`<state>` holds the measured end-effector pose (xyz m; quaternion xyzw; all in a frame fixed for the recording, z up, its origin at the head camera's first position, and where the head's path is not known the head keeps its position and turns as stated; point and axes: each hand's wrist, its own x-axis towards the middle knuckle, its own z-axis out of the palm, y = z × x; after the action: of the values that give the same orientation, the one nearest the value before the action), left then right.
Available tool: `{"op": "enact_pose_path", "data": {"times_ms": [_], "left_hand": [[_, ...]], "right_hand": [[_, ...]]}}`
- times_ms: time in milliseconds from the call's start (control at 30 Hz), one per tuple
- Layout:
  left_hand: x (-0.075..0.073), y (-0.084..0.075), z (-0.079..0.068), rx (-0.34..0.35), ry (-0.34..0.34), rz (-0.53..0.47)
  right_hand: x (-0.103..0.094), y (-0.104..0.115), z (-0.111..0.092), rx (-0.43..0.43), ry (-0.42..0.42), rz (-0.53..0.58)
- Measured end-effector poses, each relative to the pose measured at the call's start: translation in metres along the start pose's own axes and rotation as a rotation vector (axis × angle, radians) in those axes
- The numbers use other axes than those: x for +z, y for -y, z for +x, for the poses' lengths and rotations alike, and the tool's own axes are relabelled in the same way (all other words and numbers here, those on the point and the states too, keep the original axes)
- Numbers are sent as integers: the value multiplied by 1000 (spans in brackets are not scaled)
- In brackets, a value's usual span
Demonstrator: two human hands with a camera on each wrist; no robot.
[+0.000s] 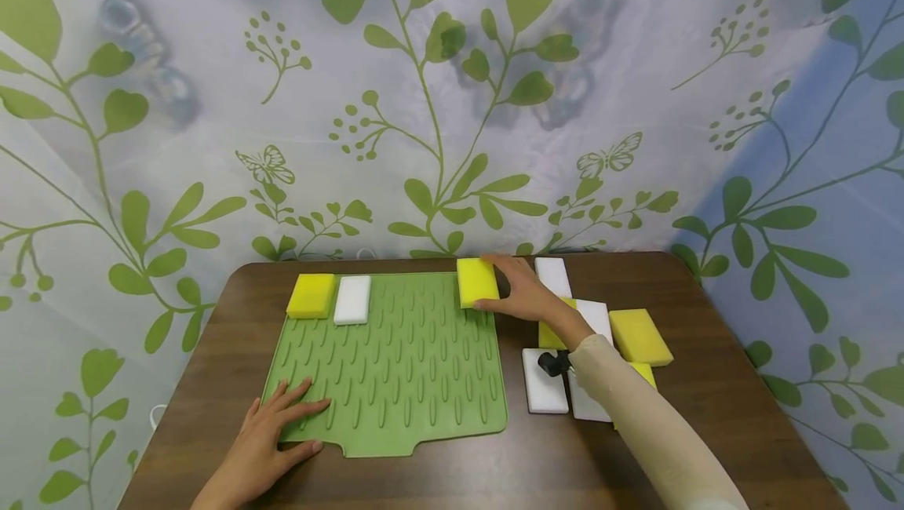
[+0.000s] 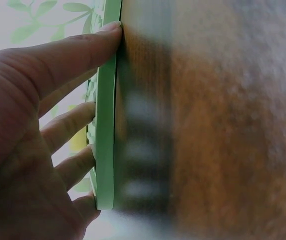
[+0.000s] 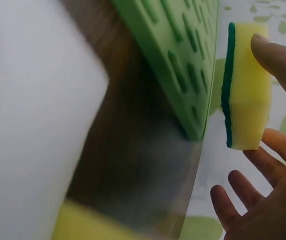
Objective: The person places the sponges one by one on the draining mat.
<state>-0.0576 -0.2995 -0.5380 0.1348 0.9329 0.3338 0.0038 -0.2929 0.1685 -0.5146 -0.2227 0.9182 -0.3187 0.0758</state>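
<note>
My right hand (image 1: 523, 290) grips a yellow sponge (image 1: 476, 282) at the far right corner of the green ridged mat (image 1: 388, 443). In the right wrist view thumb and fingers pinch that sponge (image 3: 250, 90) by its ends, and its dark green scouring side shows. My left hand (image 1: 264, 435) lies spread at the mat's near left corner, fingers on the mat. In the left wrist view its thumb touches the mat's rim (image 2: 106, 150). Along the mat's far left edge lie another yellow sponge (image 1: 311, 296) and a white sponge block (image 1: 351, 300), side by side.
Right of the mat, several white and yellow sponges lie loosely grouped, among them a white block (image 1: 544, 392) and a yellow sponge (image 1: 640, 336); my right forearm covers some. The brown wooden table (image 1: 452, 486) ends at a leaf-patterned curtain (image 1: 452, 102) behind it.
</note>
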Motion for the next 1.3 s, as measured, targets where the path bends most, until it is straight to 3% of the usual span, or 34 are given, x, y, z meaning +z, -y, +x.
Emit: {"op": "enact_pose_path", "data": {"times_ms": [767, 1300], "left_hand": [[1, -1, -1, 0, -9, 4], [2, 0, -1, -17, 1, -8]], "right_hand": [[59, 60, 33, -51, 6, -23], [100, 88, 53, -51, 1, -147]]}}
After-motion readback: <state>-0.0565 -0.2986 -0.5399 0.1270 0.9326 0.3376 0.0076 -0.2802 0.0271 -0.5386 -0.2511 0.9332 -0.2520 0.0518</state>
